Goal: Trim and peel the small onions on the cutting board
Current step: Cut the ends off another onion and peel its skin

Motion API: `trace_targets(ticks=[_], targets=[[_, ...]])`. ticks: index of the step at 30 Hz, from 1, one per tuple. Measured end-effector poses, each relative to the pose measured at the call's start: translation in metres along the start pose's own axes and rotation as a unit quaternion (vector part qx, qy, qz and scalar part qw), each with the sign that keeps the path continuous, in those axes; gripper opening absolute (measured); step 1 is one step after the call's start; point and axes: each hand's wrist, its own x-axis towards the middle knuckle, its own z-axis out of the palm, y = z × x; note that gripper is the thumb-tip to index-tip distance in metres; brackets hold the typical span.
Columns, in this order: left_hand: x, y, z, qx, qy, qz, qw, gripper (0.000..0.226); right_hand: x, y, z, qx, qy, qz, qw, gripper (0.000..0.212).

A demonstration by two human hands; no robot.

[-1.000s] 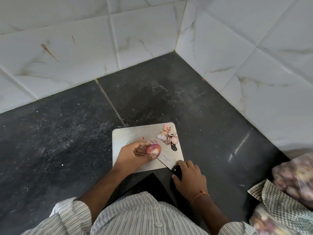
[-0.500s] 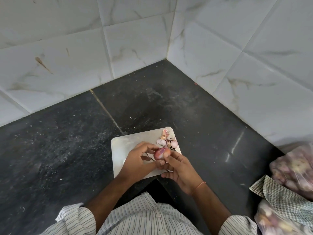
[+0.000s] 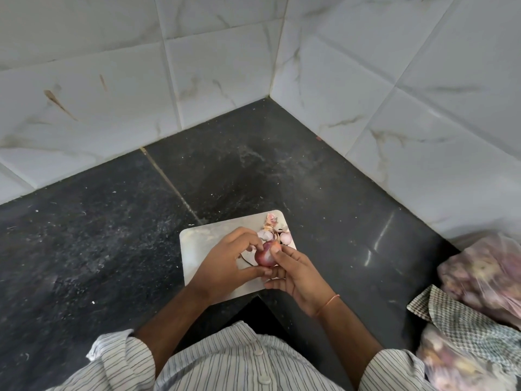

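Both hands hold one small red onion [image 3: 265, 254] over the cutting board [image 3: 203, 239]. I see my left hand [image 3: 222, 265] pinching it, and my right hand [image 3: 296, 275] gripping it too.

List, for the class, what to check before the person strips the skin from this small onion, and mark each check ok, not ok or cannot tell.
1. Onion held firmly: ok, the left hand and the right hand both pinch it.
2. Work is above the cutting board: ok, the onion sits over its near right part.
3. Knife out of the hands: ok, neither hand holds one; where it lies cannot be told.
4. Ends trimmed: cannot tell, fingers cover them.
5. Peels kept together: ok, piled at the board's far right corner.
6. More onions at hand: ok, bags of onions lie on the right.
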Motion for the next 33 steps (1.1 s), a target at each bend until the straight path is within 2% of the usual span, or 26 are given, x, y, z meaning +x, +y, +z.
trace_targets(ticks=[8, 12, 15, 22, 27, 33], targets=[[0.005, -0.001, -0.002, 0.010, 0.004, -0.018, 1.000, 0.040, 0.009, -0.011, -0.002, -0.009, -0.004, -0.007, 1.000, 0.048], [0.010, 0.000, 0.003, -0.068, 0.022, -0.097, 0.993, 0.034, 0.009, -0.015, -0.006, -0.034, -0.002, -0.035, 0.999, 0.035], [0.012, -0.001, 0.006, -0.136, 0.031, -0.147, 0.979, 0.027, 0.006, -0.019, -0.009, -0.050, -0.010, -0.054, 0.997, 0.034], [0.019, 0.000, 0.007, -0.207, -0.006, -0.209, 0.956, 0.034, 0.005, -0.021, -0.021, -0.087, -0.014, -0.077, 0.993, 0.035], [0.021, 0.003, 0.008, -0.230, -0.020, -0.226, 0.946, 0.032, 0.004, -0.022, -0.024, -0.079, -0.026, -0.074, 0.994, 0.034], [0.025, 0.001, 0.008, -0.285, -0.087, -0.222, 0.928, 0.031, 0.000, -0.021, -0.028, -0.079, -0.039, -0.076, 0.993, 0.038]])
